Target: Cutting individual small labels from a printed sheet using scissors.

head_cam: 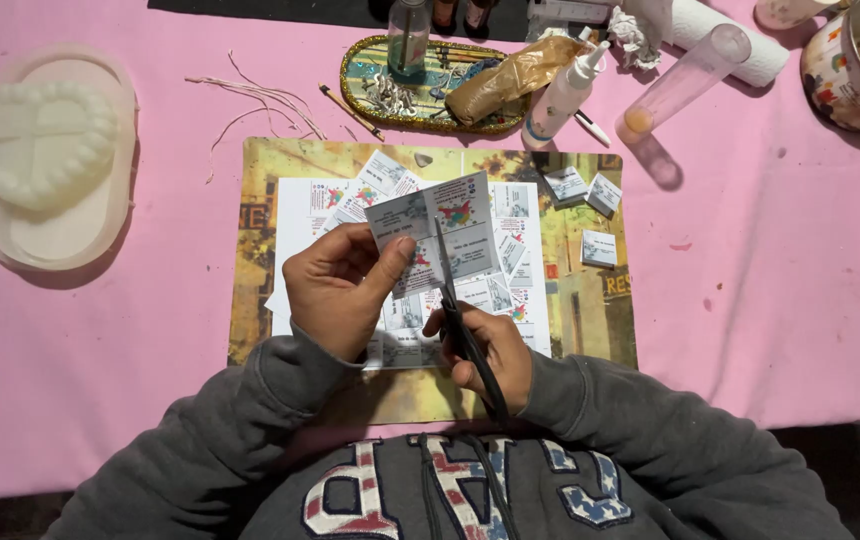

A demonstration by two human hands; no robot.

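A pink cloth (770, 300) covers the table, with a yellowish placemat (590, 320) at the centre of the frame. On the mat lies a white printed sheet (295, 215) of small coloured labels. The left hand (335, 285) pinches a cut strip (440, 225) of those labels between thumb and curled fingers, holding it up just above the sheet. The right hand (490, 350) is closed around the handles of black scissors (460, 320), whose blades point toward the top of the frame and meet the strip near its middle. Three small cut labels (587, 205) lie on the mat's right part, near each other. At the upper left sits a white heart-shaped mould (38, 140) on a pale oval tray (10, 240). Loose strings (260, 100) lie above the mat. At top centre an oval gold-rimmed dish (360, 95) holds a brown paper bundle (510, 78); a white squeeze bottle (562, 95) leans beside it, and a clear tube (685, 78) lies to the right. A flowered pot (855, 70) stands in the upper right corner.
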